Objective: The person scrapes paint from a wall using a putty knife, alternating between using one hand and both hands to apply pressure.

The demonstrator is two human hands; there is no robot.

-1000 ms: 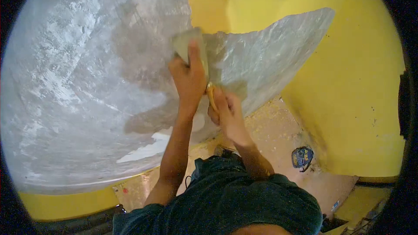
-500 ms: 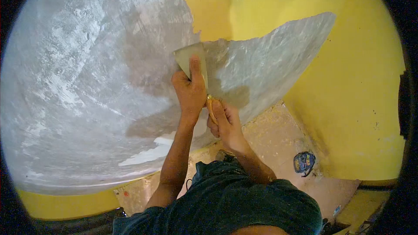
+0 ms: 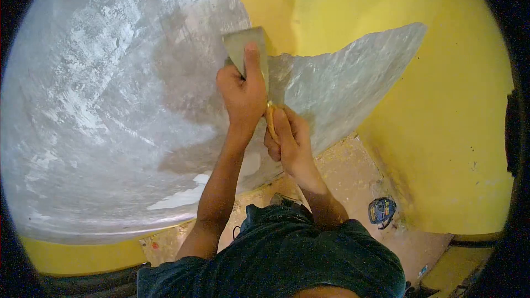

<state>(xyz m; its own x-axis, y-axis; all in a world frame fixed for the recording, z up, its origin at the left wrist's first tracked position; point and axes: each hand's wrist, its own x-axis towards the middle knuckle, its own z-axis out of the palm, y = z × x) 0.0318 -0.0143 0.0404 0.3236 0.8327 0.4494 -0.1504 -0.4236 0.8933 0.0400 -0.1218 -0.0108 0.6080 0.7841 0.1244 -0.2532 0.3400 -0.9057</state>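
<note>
In the head view a wide scraper (image 3: 240, 40) with a flat metal blade lies against the wall, its top edge by the border between grey and yellow. My left hand (image 3: 245, 91) is closed around the blade, thumb pressed on its face. Just below, my right hand (image 3: 290, 135) grips the scraper's yellowish handle (image 3: 271, 123). Around the blade is a grey, bare-looking wall area (image 3: 121, 83) with whitish patches. Yellow paint (image 3: 326, 11) starts right of the blade, with a ragged edge.
A pale bare patch (image 3: 179, 197) shows low on the grey wall. On the littered floor (image 3: 345, 168) stands a dark blue object (image 3: 382, 212), perhaps a shoe. Another yellow wall (image 3: 447, 132) rises on the right. Dark items lie along the lower left edge.
Both hands and the scraper have moved upward along the wall, slightly to the right. The blade's top edge now sits higher, over the yellow border. Both hands keep their grip.
</note>
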